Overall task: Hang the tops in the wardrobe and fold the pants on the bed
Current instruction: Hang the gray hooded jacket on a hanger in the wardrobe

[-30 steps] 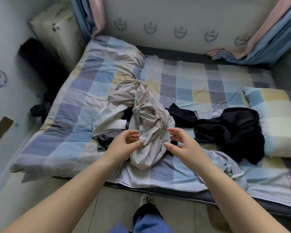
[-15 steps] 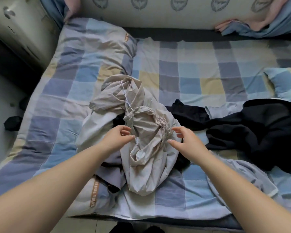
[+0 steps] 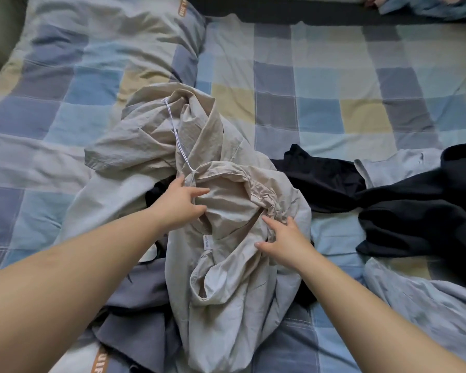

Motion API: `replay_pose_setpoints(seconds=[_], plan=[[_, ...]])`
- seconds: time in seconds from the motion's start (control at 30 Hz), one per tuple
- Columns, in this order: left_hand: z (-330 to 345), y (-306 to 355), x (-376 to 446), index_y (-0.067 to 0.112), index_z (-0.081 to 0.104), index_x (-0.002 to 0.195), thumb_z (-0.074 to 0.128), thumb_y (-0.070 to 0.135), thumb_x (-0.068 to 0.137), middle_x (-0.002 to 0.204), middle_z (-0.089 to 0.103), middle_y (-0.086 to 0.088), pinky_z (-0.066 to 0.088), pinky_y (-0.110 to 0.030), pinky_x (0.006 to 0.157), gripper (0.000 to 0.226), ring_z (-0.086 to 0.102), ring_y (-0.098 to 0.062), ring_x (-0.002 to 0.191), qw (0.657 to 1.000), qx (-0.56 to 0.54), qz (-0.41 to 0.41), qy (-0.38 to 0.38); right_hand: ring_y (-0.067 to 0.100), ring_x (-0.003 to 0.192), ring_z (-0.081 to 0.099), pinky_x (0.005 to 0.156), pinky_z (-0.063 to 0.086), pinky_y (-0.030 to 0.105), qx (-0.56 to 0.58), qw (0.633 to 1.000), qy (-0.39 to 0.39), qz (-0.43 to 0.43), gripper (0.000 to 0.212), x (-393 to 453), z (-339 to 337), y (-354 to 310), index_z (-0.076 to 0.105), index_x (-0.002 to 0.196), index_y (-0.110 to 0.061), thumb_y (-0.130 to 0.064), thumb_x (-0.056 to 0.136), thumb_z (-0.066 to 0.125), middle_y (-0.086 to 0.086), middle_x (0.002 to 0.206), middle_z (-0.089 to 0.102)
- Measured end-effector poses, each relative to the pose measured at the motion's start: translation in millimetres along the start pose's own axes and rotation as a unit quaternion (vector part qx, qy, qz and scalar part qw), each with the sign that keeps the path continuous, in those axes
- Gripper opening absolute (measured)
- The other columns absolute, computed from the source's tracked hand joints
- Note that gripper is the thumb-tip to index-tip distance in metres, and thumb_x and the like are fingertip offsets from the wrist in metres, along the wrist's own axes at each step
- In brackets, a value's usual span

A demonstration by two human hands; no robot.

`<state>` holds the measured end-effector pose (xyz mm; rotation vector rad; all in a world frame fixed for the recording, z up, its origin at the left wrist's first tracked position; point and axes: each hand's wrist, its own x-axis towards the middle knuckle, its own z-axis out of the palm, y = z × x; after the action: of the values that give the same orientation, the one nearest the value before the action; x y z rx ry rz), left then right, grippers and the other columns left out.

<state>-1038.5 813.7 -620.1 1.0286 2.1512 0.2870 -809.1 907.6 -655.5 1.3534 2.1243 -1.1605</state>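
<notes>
A crumpled beige garment with an elastic waistband and a white drawstring lies heaped in the middle of the checked bed. My left hand rests on its upper left side, fingers spread and slightly bent on the cloth beside the drawstring. My right hand touches the gathered waistband on the right, fingers reaching into the folds. A black garment sprawls to the right. A grey-purple garment lies under the beige one at lower left. A light blue garment lies at lower right.
A checked pillow sits at the head on the upper left. Pink and blue cloth bunches at the top right corner. The dark gap between bed and wall runs along the top.
The camera has come closer and lower over the bed. Both hands have gone forward onto the beige garment and now touch its waistband area.
</notes>
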Motion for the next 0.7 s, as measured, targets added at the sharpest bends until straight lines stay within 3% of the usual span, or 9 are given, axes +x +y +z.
replay_pose_setpoints(seconds=[0.1, 0.17, 0.23, 0.4, 0.53, 0.7], plan=[[6, -9, 10, 0.025, 0.05, 0.137, 0.066, 0.029, 0.086, 0.152, 0.029, -0.01, 0.026, -0.024, 0.107, 0.054, 0.028, -0.019, 0.141, 1.0, 0.02, -0.003, -0.005, 0.03, 0.142, 0.022, 0.112, 0.028, 0.037, -0.006, 1.0, -0.01, 0.018, 0.075, 17, 10, -1, 0.025, 0.148, -0.03, -0.044, 0.084, 0.062, 0.015, 0.156, 0.015], [7, -9, 7, 0.017, 0.055, 0.133, 0.067, 0.029, 0.085, 0.138, 0.051, -0.008, 0.034, -0.023, 0.095, 0.051, 0.045, -0.02, 0.128, 0.999, 0.035, 0.0, 0.02, 0.028, 0.136, 0.033, 0.108, 0.031, 0.033, 0.009, 0.999, 0.03, 0.007, 0.071, 18, 13, -4, 0.032, 0.144, -0.014, -0.039, 0.086, 0.063, 0.013, 0.149, 0.032], [6, -10, 2, 0.015, 0.062, 0.125, 0.069, 0.029, 0.082, 0.125, 0.061, -0.005, 0.037, -0.023, 0.087, 0.045, 0.053, -0.017, 0.117, 0.998, 0.019, -0.003, 0.064, 0.024, 0.135, 0.036, 0.106, 0.03, 0.029, 0.059, 0.995, 0.082, -0.005, 0.069, 13, 13, -11, 0.032, 0.145, -0.009, -0.034, 0.088, 0.062, 0.011, 0.148, 0.036], [-13, 18, -17, 0.016, 0.066, 0.111, 0.078, 0.03, 0.074, 0.105, 0.064, 0.0, 0.038, -0.021, 0.074, 0.042, 0.056, -0.012, 0.092, 0.992, -0.078, 0.001, 0.095, 0.015, 0.127, 0.044, 0.103, 0.033, 0.022, 0.177, 0.969, 0.158, -0.066, 0.064, -21, -13, -41, 0.041, 0.142, -0.017, -0.029, 0.085, 0.068, 0.001, 0.139, 0.045], [-46, 63, -45, 0.021, 0.065, 0.113, 0.075, 0.023, 0.076, 0.097, 0.06, 0.011, 0.042, -0.007, 0.063, 0.038, 0.058, -0.005, 0.082, 0.984, -0.148, 0.045, 0.093, 0.003, 0.122, 0.039, 0.092, 0.023, 0.003, 0.241, 0.943, 0.198, -0.114, 0.062, -60, -50, -74, 0.044, 0.14, -0.015, -0.022, 0.084, 0.07, -0.007, 0.125, 0.043], [-107, 121, -95, 0.021, 0.065, 0.116, 0.063, 0.003, 0.077, 0.107, 0.064, 0.009, 0.046, -0.019, 0.088, 0.043, 0.06, -0.005, 0.099, 0.966, -0.206, 0.106, 0.116, -0.002, 0.113, 0.039, 0.082, 0.024, -0.007, 0.246, 0.93, 0.225, -0.156, 0.062, -123, -114, -102, 0.043, 0.141, -0.018, -0.019, 0.084, 0.069, -0.01, 0.12, 0.041]])
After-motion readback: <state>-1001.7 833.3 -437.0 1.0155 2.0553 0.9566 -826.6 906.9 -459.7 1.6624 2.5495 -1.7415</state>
